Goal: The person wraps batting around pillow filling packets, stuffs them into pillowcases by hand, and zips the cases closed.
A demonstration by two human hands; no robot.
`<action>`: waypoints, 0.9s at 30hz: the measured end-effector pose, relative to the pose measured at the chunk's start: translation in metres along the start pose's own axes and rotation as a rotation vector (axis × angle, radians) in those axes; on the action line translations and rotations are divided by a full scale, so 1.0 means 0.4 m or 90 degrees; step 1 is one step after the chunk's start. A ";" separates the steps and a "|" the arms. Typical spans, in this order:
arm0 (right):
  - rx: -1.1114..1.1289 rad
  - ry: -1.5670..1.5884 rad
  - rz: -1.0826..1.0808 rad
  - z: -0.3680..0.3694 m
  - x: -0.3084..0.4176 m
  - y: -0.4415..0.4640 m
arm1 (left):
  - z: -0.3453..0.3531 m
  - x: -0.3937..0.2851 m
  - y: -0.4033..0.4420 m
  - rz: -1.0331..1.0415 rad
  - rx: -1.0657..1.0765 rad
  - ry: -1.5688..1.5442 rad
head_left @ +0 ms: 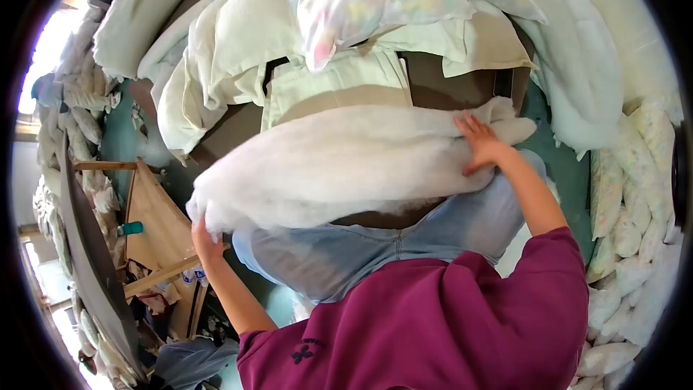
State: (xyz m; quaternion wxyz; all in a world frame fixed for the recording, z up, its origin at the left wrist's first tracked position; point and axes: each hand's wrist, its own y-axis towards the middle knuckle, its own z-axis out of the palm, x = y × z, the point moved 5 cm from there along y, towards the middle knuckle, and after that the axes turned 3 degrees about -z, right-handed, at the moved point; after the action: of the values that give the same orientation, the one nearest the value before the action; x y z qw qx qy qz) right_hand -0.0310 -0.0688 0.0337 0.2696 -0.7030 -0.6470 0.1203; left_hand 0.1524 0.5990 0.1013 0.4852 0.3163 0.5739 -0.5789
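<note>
A thick, loosely folded roll of white fluffy wadding (339, 162) lies across my lap, over the jeans and the brown surface's near edge. My left hand (207, 240) grips its left end from below, with fingers partly sunk in the fibre. On the roll's right part rests my right hand (482, 146), fingers spread and thumb apart, pressing on the top. Just beyond the right hand the wadding narrows into a folded end (514, 128). Behind the roll, a cream fabric cover (339, 83) lies flat on the brown surface (444, 90).
Cream pillow covers (249, 32) and a pastel-patterned pillow (375, 0) are heaped ahead. White wadding (588, 65) hangs at the right, above piles of stuffed pillows (628, 202). To the left stand a wooden frame (155, 224) and a grey board (97, 267).
</note>
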 end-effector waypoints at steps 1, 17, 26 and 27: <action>0.000 -0.040 -0.009 0.046 -0.009 0.006 | -0.011 0.017 0.026 -0.010 0.026 -0.025; -0.467 -0.191 0.148 -0.117 -0.465 -0.181 | 0.154 0.185 0.216 -0.035 0.160 0.034; -0.445 0.095 0.033 -0.214 0.049 0.018 | 0.215 0.152 0.205 0.137 -0.223 0.653; -0.497 0.150 -0.081 -0.226 0.111 0.066 | 0.252 0.122 0.170 0.262 -0.205 0.659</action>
State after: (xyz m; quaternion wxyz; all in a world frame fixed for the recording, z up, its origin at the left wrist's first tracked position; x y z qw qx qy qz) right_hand 0.0442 -0.0460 0.1023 0.0617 -0.7202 -0.6508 -0.2323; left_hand 0.2185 0.5002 0.0459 0.2859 0.5855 0.7440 -0.1482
